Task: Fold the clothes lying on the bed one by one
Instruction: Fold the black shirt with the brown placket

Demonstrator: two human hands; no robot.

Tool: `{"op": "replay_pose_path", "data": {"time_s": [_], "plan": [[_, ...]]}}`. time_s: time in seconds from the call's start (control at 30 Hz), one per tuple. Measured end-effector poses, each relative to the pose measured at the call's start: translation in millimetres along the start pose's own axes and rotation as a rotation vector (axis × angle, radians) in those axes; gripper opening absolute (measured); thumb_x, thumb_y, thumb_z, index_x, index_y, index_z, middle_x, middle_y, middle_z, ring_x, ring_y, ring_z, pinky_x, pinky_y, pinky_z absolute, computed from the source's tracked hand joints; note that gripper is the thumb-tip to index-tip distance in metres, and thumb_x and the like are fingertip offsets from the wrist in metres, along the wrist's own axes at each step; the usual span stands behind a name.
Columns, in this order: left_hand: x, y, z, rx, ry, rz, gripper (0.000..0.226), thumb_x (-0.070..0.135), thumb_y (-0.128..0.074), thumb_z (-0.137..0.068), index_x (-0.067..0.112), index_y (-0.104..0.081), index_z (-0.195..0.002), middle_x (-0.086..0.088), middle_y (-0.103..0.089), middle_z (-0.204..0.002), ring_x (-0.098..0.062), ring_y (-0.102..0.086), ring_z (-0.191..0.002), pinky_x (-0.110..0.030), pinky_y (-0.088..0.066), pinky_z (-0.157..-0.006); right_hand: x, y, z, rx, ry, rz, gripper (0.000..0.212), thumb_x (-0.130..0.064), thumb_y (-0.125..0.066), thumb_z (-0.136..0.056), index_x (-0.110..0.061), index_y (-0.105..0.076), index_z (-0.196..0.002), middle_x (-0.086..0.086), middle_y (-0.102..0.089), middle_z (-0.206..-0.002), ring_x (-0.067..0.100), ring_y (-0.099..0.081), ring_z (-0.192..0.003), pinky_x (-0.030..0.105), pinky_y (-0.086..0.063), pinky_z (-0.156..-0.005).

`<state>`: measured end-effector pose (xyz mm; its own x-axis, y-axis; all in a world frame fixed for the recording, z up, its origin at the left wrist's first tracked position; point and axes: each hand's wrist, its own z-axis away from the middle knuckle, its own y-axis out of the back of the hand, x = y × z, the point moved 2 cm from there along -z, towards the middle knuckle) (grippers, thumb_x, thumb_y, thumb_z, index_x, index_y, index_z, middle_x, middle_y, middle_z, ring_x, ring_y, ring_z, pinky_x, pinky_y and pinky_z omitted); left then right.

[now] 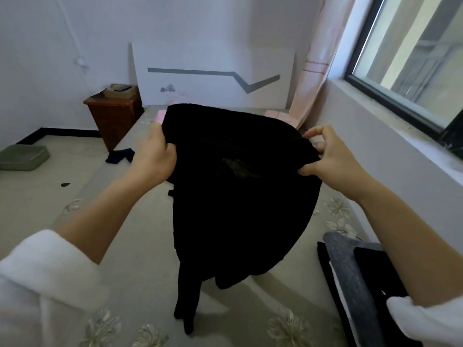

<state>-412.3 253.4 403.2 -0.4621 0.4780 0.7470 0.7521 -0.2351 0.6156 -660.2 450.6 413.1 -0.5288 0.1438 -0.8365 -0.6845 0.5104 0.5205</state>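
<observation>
Pale floral sheet covers the bed (140,246), which runs from the near edge of view to a white headboard panel (213,76) against the far wall. Black garment (240,196) is held up over the middle of the bed, top edge stretched between both hands, the rest hanging in folds, with a narrow tail reaching down to the sheet near the foot. Left hand (155,156) is clenched on the top left edge, fingers curled into the cloth. Right hand (330,159) pinches the top right edge between thumb and fingers. Bare sheet shows on both sides of the hanging cloth. Right side is tight: a wall with a window (413,58) runs along the bed, and a folded grey and black stack (350,271) sits at the near right. A small dark blue item (120,155) lies at the bed's left edge. Beyond that edge are open floor, a green basin (23,157) and a wooden nightstand (115,116).
</observation>
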Motion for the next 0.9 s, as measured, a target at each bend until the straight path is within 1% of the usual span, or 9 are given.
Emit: {"op": "replay_pose_path", "data": {"time_s": [0.13,0.2,0.27,0.37,0.43,0.63,0.7,0.8,0.9], "plan": [[-30.7,-14.2,-6.4,-0.066,0.287,0.398,0.005,0.020,-0.036,-0.101,0.022,-0.036,-0.097,-0.010,-0.047,-0.097,-0.024,-0.051,-0.080,-0.056,-0.047,-0.089,4.7,-4.8,2.7,0.183,0.114,0.136,0.044,-0.004,-0.071,-0.078,-0.022,-0.057,-0.116,-0.007,-0.059,-0.078,0.010,-0.056,-0.070,0.017,-0.039,-0.060],[-33.7,-21.3,-5.1,-0.123,0.400,0.465,0.021,0.027,-0.031,-0.104,0.017,-0.042,-0.089,-0.007,-0.044,-0.078,-0.018,-0.043,-0.064,-0.044,-0.046,-0.076,1.2,-2.1,4.1,0.284,0.162,0.199,0.017,-0.007,-0.071,-0.079,-0.019,-0.067,-0.091,-0.004,-0.061,-0.072,0.011,-0.054,-0.066,0.012,-0.036,-0.055],[-29.8,-28.9,-2.3,-0.193,0.470,0.459,0.036,0.035,-0.025,-0.105,0.016,-0.046,-0.082,-0.004,-0.039,-0.068,-0.016,-0.038,-0.059,-0.036,-0.036,-0.068,3.0,-2.3,4.7,0.362,0.155,0.220,0.024,-0.011,-0.069,-0.081,-0.021,-0.055,-0.065,-0.006,-0.050,-0.058,0.007,-0.043,-0.053,0.016,-0.030,-0.048],[-20.4,-37.2,4.2,-0.287,0.557,0.368,0.052,0.049,-0.015,-0.102,0.015,-0.051,-0.117,-0.009,-0.058,-0.104,-0.027,-0.055,-0.097,-0.038,-0.037,-0.087,10.5,-6.0,3.7,0.330,0.079,0.056,0.032,-0.022,-0.064,-0.088,-0.012,-0.047,-0.062,-0.007,-0.039,-0.051,0.008,-0.032,-0.048,0.027,-0.025,-0.049],[-15.5,-43.8,5.0,-0.295,0.581,0.348,0.065,0.054,-0.010,-0.100,0.013,-0.041,-0.140,-0.012,-0.052,-0.133,-0.031,-0.048,-0.122,-0.036,-0.033,-0.092,15.0,-8.6,3.9,0.290,0.023,-0.095,0.040,-0.030,-0.059,-0.092,-0.017,-0.041,-0.059,-0.011,-0.033,-0.045,0.007,-0.027,-0.044,0.025,-0.020,-0.047],[-5.2,-55.3,4.6,-0.195,0.601,0.534,0.065,0.058,-0.021,-0.098,0.015,-0.038,-0.143,-0.005,-0.050,-0.137,-0.028,-0.045,-0.128,-0.036,-0.034,-0.106,14.4,-7.6,5.5,0.222,-0.238,-0.155,0.050,-0.053,-0.050,-0.090,-0.021,-0.034,-0.055,-0.006,-0.031,-0.046,0.011,-0.028,-0.043,0.025,-0.020,-0.044],[-3.2,-51.6,6.9,-0.342,0.604,0.529,0.061,0.062,-0.035,-0.093,0.016,-0.056,-0.128,-0.003,-0.065,-0.111,-0.027,-0.061,-0.104,-0.034,-0.047,-0.087,15.4,-0.6,3.6,0.212,-0.314,-0.167,0.049,-0.060,-0.048,-0.088,-0.013,-0.055,-0.074,0.001,-0.054,-0.067,0.012,-0.050,-0.060,0.026,-0.036,-0.054],[1.5,-39.0,15.5,-0.687,0.559,0.488,0.051,0.058,-0.062,-0.076,0.017,-0.067,-0.106,-0.005,-0.074,-0.089,-0.021,-0.069,-0.079,-0.030,-0.053,-0.071,21.6,6.1,1.8,0.090,-0.396,-0.258,0.069,-0.072,-0.041,-0.082,-0.021,-0.058,-0.125,-0.002,-0.062,-0.121,0.014,-0.059,-0.109,0.033,-0.045,-0.099],[-1.5,-31.8,15.7,-0.962,0.328,0.274,0.057,0.036,-0.082,-0.067,0.019,-0.060,-0.117,-0.005,-0.071,-0.107,-0.022,-0.069,-0.097,-0.029,-0.056,-0.078,24.6,3.4,5.6,-0.030,-0.432,-0.336,0.043,-0.064,-0.037,-0.091,-0.032,-0.061,-0.108,-0.007,-0.065,-0.112,0.012,-0.062,-0.104,0.030,-0.046,-0.095]]}}
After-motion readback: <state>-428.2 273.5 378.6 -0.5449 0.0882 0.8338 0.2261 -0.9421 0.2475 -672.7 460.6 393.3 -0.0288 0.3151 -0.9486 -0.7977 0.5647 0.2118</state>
